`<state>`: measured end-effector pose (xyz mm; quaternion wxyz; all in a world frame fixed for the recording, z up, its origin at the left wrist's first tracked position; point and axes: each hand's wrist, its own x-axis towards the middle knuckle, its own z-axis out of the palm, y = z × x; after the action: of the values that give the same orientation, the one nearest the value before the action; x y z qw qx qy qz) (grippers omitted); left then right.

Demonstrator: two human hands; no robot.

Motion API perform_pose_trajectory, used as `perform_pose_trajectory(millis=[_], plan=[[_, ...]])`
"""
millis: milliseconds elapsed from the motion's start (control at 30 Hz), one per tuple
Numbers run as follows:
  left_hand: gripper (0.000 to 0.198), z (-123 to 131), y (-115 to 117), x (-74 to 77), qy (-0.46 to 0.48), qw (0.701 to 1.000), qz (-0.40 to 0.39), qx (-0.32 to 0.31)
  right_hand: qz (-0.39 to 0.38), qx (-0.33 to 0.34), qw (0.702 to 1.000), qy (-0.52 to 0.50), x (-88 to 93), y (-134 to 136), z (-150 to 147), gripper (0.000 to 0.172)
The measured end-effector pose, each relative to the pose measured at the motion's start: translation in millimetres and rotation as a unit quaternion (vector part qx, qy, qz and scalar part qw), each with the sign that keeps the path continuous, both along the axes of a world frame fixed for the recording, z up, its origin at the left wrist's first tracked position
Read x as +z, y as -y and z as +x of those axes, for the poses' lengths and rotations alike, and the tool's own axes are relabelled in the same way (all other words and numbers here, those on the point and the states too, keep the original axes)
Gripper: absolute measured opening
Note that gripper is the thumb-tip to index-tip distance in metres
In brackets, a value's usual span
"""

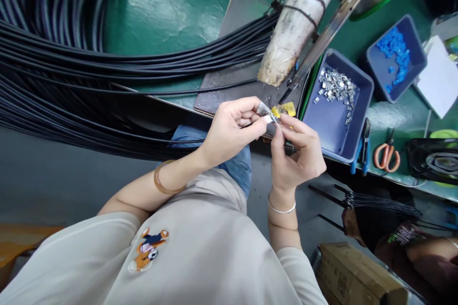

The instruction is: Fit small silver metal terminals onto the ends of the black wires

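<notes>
My left hand (232,129) and my right hand (297,152) meet in front of me at the bench edge. Both pinch a small silver metal clip (267,113) between thumbs and fingertips. A thin black cable (229,86) runs along the bench towards my hands; whether it enters the clip I cannot tell. A small yellow piece (286,108) lies just behind my fingers. A blue tray (336,124) holding several silver metal clips (335,86) stands right of my hands.
A thick bundle of black cables (107,64) sweeps across the left and over a dark plate (243,14). A second blue tray with blue parts (395,57), blue-handled pliers (362,145), orange scissors (387,155) and a cardboard box (358,276) lie to the right.
</notes>
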<state>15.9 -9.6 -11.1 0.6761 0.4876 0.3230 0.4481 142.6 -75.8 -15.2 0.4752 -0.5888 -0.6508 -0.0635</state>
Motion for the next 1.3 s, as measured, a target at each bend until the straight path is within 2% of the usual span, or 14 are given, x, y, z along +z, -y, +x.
perform_pose_trajectory(millis=[233,400,633,933,1167,1300], plan=[[0.012,1.2,-3.4,2.4,-0.013,1.000,0.018,0.017,0.008,0.003,0.999,-0.039,-2.8,-6.0,-4.0,0.013],[0.012,3.0,-5.6,3.8,-0.010,1.000,0.007,0.028,-0.016,0.010,0.999,-0.039,-0.1,-8.8,-4.3,0.010],[0.011,3.0,-6.8,6.2,0.001,1.000,-0.003,0.024,-0.012,0.027,0.996,-0.088,2.3,-10.0,-4.7,0.017],[0.013,0.2,-7.7,9.6,-0.004,1.000,-0.011,0.020,0.005,0.033,0.997,-0.066,6.8,-10.3,-6.4,0.023],[0.013,-0.3,-6.4,8.1,-0.022,0.999,-0.012,0.020,-0.034,0.018,0.998,-0.046,5.2,-7.7,-4.7,0.012],[0.014,0.6,-6.6,8.3,-0.011,1.000,-0.017,0.015,-0.051,0.005,0.997,-0.060,6.2,-7.2,-4.4,0.012]])
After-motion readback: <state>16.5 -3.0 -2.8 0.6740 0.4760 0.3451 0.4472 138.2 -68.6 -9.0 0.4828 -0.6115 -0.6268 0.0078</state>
